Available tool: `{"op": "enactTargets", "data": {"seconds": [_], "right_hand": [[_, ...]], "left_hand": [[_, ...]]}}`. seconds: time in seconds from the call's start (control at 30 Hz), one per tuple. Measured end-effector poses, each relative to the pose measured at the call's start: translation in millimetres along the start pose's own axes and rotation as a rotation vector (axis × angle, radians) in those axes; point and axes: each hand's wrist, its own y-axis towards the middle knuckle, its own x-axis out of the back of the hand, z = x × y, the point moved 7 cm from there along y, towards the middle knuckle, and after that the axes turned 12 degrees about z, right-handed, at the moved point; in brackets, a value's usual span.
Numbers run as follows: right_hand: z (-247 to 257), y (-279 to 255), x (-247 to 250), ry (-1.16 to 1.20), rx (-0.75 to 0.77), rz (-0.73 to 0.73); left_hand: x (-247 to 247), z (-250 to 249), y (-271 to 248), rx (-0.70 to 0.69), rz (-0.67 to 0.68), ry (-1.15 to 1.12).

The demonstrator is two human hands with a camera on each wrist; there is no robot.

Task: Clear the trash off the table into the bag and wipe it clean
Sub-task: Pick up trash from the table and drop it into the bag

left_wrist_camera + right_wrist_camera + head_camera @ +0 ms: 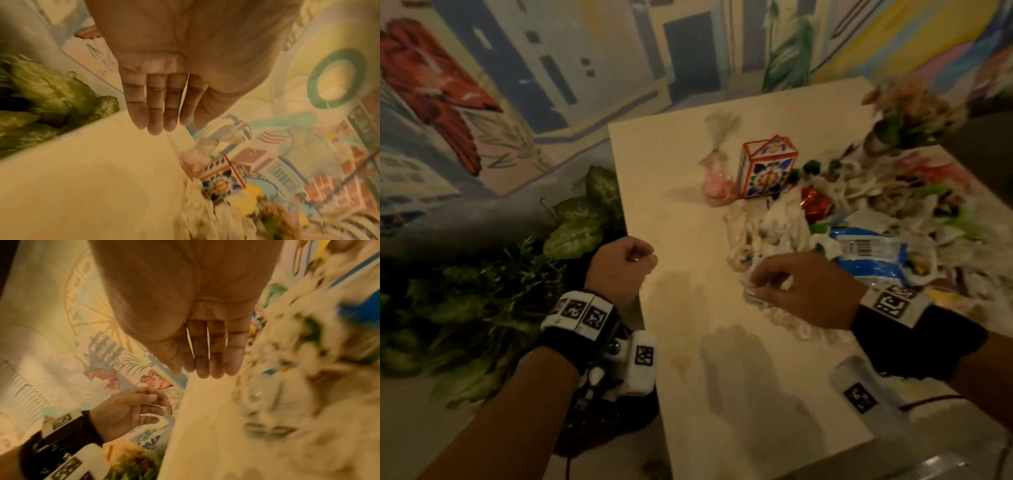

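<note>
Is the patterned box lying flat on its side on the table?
No, the box stands upright on the table, its peaked top pointing up, beside the pile of trash.

Trash pile [859, 219] blurred; maybe tissues, wrappers

No legible text, only a barcode [862, 246]

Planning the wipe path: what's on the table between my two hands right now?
Head view: bare tabletop, only shadow, lies between the left hand and the right hand. The crumpled trash sits beyond the right hand.
</note>
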Motion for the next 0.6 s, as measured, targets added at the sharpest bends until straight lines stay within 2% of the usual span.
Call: {"op": "enactTargets", "data": {"seconds": [0.1,0.17,0.33,0.5,0.6], "right_hand": [[-46,-28,38,-0.039,-0.085,-0.079],[-69,-40,58,-0.088,-0.114,-0.111],[-97,-37,86,-0.178,-0.132,-0.195],[-91,3,77,-0.353,-0.1,-0.093],[-90,37,59,-0.46,-0.127,0.038]], "left_hand": [[-48,-41,13,-0.049,0.08,0.069],[-80,-63,20,-0.055,0.128,0.21],[-140,-92,40,-0.011,0.222,0.426],[-178,-95,52,0.141,0.359,0.601],[-189,-89,57,0.224,0.342,0.615]]}}
